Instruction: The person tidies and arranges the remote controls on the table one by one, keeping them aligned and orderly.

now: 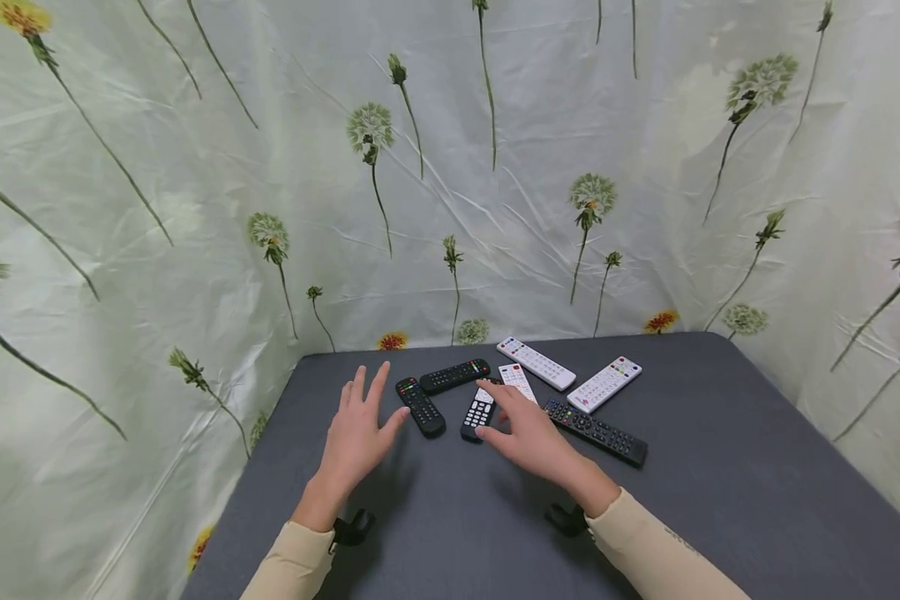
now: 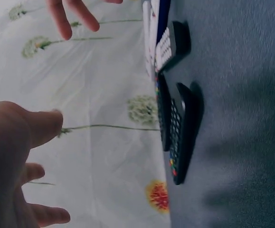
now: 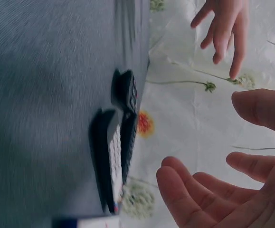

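My left hand [image 1: 356,437] is held above the table with its fingers spread and nothing in it. Nearest to it lies a black remote control [image 1: 421,407], and another black remote [image 1: 455,376] sits just behind that one. My right hand [image 1: 528,437] hovers empty, fingers extended, partly covering a black remote with white buttons [image 1: 477,417] and a small white remote [image 1: 517,380]. A long black remote [image 1: 600,433] lies to the right of this hand. In the right wrist view the thumb and fingers [image 3: 189,190] stand apart, clear of the remotes.
Two more white remotes, one at the back [image 1: 536,364] and one farther right [image 1: 605,384], lie on the dark grey table [image 1: 720,467]. A pale dandelion-print cloth [image 1: 510,208] hangs behind the table and along its sides. Black straps circle both wrists.
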A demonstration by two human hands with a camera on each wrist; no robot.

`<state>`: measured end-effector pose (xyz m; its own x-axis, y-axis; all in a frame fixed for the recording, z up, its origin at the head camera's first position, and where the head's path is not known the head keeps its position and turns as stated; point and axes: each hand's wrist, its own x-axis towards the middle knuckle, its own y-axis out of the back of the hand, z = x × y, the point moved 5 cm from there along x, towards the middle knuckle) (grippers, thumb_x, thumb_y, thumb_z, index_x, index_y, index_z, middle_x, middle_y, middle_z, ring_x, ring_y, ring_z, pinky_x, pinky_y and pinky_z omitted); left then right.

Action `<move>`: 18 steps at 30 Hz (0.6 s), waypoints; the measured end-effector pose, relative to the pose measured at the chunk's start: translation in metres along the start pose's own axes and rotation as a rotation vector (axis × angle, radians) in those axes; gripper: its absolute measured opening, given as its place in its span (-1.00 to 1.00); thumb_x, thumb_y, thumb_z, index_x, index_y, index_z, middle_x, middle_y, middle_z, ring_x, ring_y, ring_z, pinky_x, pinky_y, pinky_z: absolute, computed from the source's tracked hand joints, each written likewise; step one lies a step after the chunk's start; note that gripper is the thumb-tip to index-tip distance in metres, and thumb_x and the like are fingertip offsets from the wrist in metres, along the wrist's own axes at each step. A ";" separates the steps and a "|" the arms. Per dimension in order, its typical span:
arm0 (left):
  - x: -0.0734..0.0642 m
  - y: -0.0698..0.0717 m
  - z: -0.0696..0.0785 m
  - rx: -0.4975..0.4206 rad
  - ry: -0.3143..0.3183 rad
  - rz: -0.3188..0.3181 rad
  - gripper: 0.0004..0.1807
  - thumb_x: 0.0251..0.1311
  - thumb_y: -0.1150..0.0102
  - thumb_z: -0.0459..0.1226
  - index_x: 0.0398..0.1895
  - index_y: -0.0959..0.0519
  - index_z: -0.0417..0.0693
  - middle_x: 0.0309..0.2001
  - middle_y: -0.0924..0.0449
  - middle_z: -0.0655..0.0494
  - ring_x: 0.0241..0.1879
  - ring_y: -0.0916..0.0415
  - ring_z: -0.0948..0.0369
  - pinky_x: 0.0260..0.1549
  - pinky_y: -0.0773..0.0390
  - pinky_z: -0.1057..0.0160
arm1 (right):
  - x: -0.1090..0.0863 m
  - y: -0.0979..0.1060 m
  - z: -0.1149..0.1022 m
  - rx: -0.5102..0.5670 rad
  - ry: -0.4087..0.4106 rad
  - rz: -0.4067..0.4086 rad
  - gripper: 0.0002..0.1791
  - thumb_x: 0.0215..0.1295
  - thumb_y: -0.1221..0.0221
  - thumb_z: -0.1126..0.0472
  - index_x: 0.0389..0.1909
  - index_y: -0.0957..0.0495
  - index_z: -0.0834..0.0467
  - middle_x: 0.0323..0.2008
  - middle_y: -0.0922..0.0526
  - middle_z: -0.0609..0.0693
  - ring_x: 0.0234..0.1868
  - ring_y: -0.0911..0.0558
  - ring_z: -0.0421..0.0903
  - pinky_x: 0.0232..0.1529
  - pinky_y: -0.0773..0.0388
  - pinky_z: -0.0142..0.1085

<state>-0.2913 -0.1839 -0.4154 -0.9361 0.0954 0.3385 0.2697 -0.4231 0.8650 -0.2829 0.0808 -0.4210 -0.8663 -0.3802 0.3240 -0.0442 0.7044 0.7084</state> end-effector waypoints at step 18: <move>0.056 -0.053 -0.045 -0.342 0.170 0.013 -0.37 0.45 -0.08 -0.13 0.52 -0.25 -0.07 0.43 -0.28 -0.21 0.37 -0.26 -0.19 0.25 -0.30 -0.30 | 0.041 -0.070 0.019 0.474 -0.214 -0.114 -0.40 0.37 -0.26 0.15 0.42 -0.42 0.12 0.23 -0.51 0.32 -0.31 -0.75 0.10 -0.36 -0.70 -0.18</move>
<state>-0.3684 -0.1968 -0.4592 -0.9649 -0.0510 0.2577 0.2180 -0.7025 0.6775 -0.3247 0.0271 -0.4688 -0.9228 -0.3743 0.0910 -0.3213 0.8782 0.3542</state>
